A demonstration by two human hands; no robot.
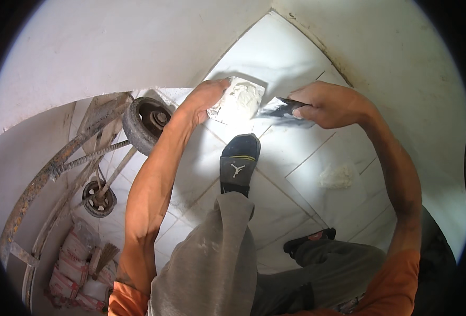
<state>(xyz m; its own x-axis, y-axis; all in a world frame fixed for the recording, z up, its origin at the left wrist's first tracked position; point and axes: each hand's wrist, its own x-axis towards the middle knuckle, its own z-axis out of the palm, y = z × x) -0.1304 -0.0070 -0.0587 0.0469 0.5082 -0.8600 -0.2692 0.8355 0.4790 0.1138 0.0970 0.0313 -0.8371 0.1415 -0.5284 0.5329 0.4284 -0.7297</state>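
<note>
At the upper middle, my left hand (pixel 206 99) is closed on the edge of a flat, squarish plate heaped with white putty (pixel 239 100). Just right of it, my right hand (pixel 338 106) grips a dark putty knife (pixel 281 108) with white paste on its blade. The blade is somewhat blurred and points toward the plate, with a small gap between them. Both are held above the white tiled floor (pixel 275 184).
A rusty metal frame (pixel 59 166) with wheels (pixel 147 125) stands at the left. Red and white bags (pixel 72 268) and a straw brush (pixel 105 259) lie lower left. A pale putty patch (pixel 336 176) is on the right. Walls (pixel 154 42) meet at the far corner.
</note>
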